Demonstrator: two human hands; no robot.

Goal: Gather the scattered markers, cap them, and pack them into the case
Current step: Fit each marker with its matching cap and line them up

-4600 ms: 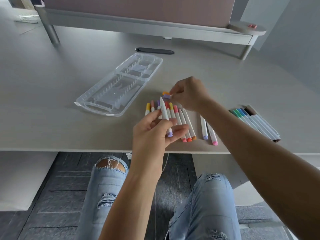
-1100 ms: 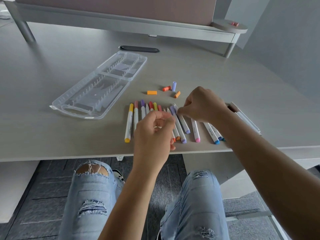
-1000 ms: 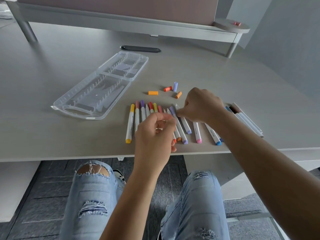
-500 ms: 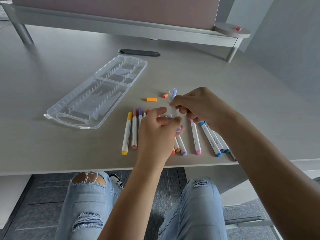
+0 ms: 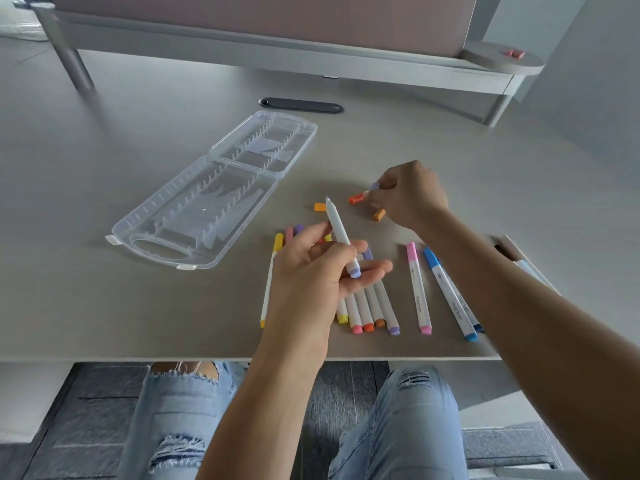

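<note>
My left hand [image 5: 311,271] holds a white marker with a lilac end [image 5: 341,237] above the desk, its bare tip pointing away from me. Further back, my right hand [image 5: 408,195] pinches a lilac cap [image 5: 373,186] among the loose caps. A red-orange cap [image 5: 356,199] and two orange caps [image 5: 320,207] [image 5: 379,214] lie on the desk there. A row of capped markers [image 5: 367,306] lies under my left hand, a yellow one [image 5: 272,282] at its left. The clear case [image 5: 214,195] lies open and holds nothing, to the left.
Pink [image 5: 418,287] and blue markers [image 5: 450,294] lie to the right, with more hidden under my right forearm. A dark oval grommet [image 5: 300,105] sits at the back. A raised shelf [image 5: 277,46] spans the far side. The desk's front edge [image 5: 173,358] runs above my knees.
My left hand has lifted the uncapped lilac marker clear of the row. My right hand has moved away from it to the loose caps and picked up the lilac cap.
</note>
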